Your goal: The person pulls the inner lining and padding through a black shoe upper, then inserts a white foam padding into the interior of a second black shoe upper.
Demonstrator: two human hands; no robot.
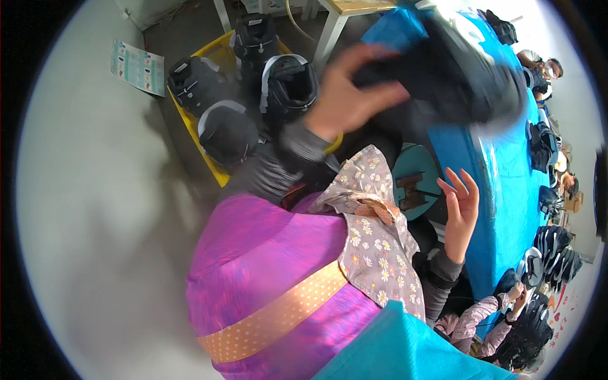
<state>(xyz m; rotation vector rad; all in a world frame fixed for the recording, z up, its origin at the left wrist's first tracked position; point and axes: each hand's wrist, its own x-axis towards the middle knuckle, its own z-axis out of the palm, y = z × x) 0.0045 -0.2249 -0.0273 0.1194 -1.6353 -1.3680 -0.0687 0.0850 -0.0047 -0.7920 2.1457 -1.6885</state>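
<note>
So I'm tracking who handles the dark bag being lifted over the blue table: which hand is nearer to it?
Left. The left hand grips the blurred dark bag at its near edge; the right hand is open, below and apart from it.

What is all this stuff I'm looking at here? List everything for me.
Black bag: one, blurred, at the left hand, over the table.
Black bags: four, in the yellow crate.
Yellow crate: one, on the floor, upper left.
Blue table: one long, right side.
Teal stool: one, beside the table.
Printed sheet: one, pale, on the floor.
Other people: several, along the table.
Purple garment: one, with orange dotted sash, centre.
Left hand: raised at the bag.
Right hand: open, empty.
</note>
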